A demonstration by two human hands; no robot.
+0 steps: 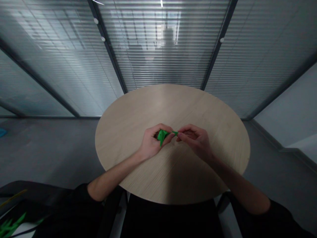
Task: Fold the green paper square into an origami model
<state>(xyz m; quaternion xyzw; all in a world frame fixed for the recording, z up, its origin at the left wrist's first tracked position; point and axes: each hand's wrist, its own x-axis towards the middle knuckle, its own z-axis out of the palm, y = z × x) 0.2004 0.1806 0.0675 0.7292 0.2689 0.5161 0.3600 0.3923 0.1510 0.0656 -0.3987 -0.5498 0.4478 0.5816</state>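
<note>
A small bright green piece of what looks like folded paper, with creased, angular faces, is held above the middle of the round table. My left hand is closed around its wider part, thumb and fingers pinching it, and one pointed flap hangs down over the palm. From the other side, my right hand pinches the thin green end that sticks out to the right between the two hands. The fingers partly cover the paper, so its full shape is hidden.
The round wooden table spans the middle of the view. Glass panels with blinds rise behind it. At the bottom left lie a green spiky thing and a white object. A blue item is on the floor at left.
</note>
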